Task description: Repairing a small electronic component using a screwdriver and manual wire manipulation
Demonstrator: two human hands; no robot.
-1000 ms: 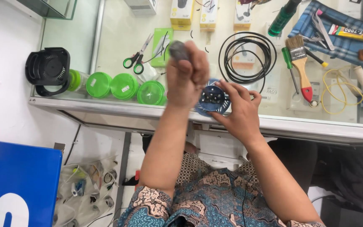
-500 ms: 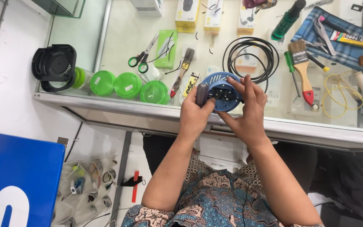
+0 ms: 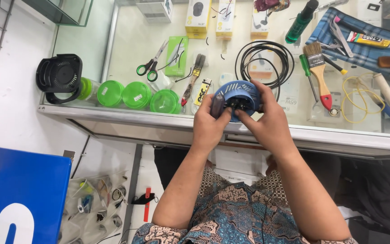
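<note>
Both hands hold a round blue fan housing (image 3: 239, 91) with slotted vents, just above the near edge of a glass counter (image 3: 127, 118). My left hand (image 3: 208, 124) grips its left side, and a dark handle sticks up between the fingers there. My right hand (image 3: 267, 122) wraps the right side, with its fingertips at the dark centre of the housing. A small screwdriver with a dark handle (image 3: 191, 86) lies on the glass just left of the housing.
On the counter lie green-handled scissors (image 3: 150, 68), three green lidded jars (image 3: 136, 95), a black fan guard (image 3: 59, 77), a coiled black cable (image 3: 263, 61), a paintbrush (image 3: 319, 74), yellow bands (image 3: 357, 99) and boxes. A blue box (image 3: 19, 194) stands lower left.
My left hand came down from a raised position and closed on the blue housing's left side. The housing has shifted slightly toward the counter edge, now held with both hands.
</note>
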